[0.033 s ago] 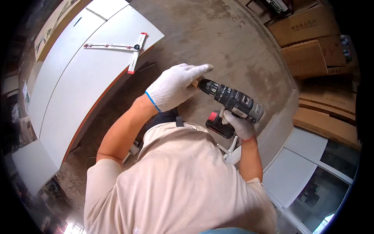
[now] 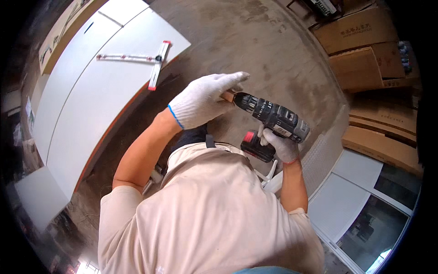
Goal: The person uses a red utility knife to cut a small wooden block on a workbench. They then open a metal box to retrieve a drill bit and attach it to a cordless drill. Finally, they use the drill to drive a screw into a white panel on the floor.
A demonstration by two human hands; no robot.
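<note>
My right hand [image 2: 281, 146], in a white glove, is wrapped round the grip of a black and grey cordless drill [image 2: 273, 118]. The drill lies across in front of my body, its nose toward the left, with a black and red battery [image 2: 256, 146] at the grip's foot. At the chuck [image 2: 245, 102] sits a short tan piece [image 2: 228, 96] whose other end goes into my left hand [image 2: 204, 98]. That hand wears a white glove with a blue cuff edge. One or more of its upper fingers stretch out above the chuck; the lower ones curl about the tan piece and are partly hidden.
To the left stands a white panel table [image 2: 114, 59] with an orange edge. A T-shaped white and red measuring rule [image 2: 157, 59] lies on it. Cardboard boxes [image 2: 356, 34] are stacked at the right, above a white-framed glazed unit [image 2: 342, 201]. Concrete floor [image 2: 219, 36] stretches ahead.
My left hand has shifted very slightly left and its fingers have moved a little, so more of the tan piece shows. The drill and my right hand stay nearly in place.
</note>
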